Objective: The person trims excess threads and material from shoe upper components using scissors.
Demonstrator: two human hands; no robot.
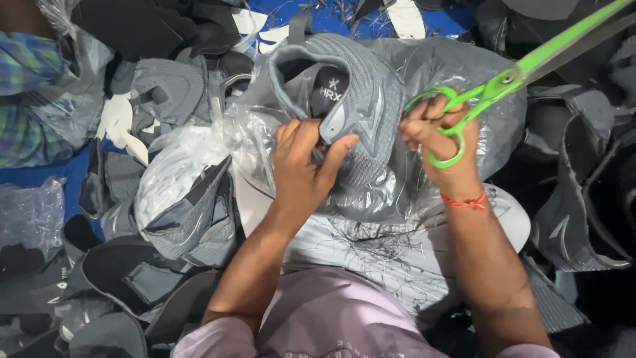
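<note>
Head view: one grey knit shoe upper, at the centre on clear plastic wrap, is pinched at its collar by the left hand. One pair of green scissors is gripped by the right hand, fingers curled through the loops. Many dark uppers are heaped around.

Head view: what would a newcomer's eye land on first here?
The bright green scissors, held in the right hand and pointing toward the upper right. At centre, the left hand grips a grey shoe upper lying on clear plastic, with dark shoe parts heaped around.
</note>
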